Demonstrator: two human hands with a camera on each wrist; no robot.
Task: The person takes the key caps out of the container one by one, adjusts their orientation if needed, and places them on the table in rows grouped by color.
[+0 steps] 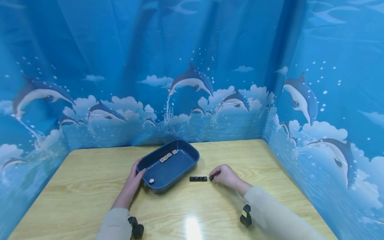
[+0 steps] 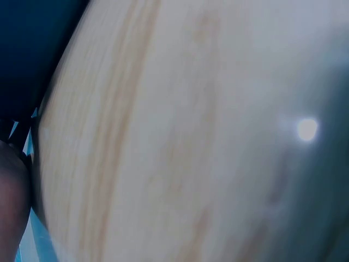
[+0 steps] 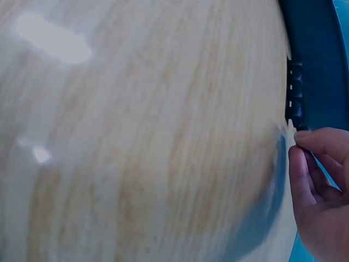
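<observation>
My left hand (image 1: 133,185) grips the left rim of a dark blue plastic basin (image 1: 187,171), thumb over the edge, fingers outside it. Inside lie several small pale tiles with reddish marks (image 1: 165,157), loosely lined up toward the far side, and one whitish piece (image 1: 151,181) in the near left corner. Right of the basin, a short row of black keycaps (image 1: 198,179) sits on the table. At its right end my right hand (image 1: 226,175) pinches another black keycap (image 1: 211,178) between thumb and fingertips. In the right wrist view that hand (image 3: 322,191) mostly hides the piece.
The wooden table (image 1: 255,160) has a glossy top with a bright reflection near its front. Blue dolphin-print curtains (image 1: 192,43) stand behind it and along its right side. A small black device is strapped at each wrist.
</observation>
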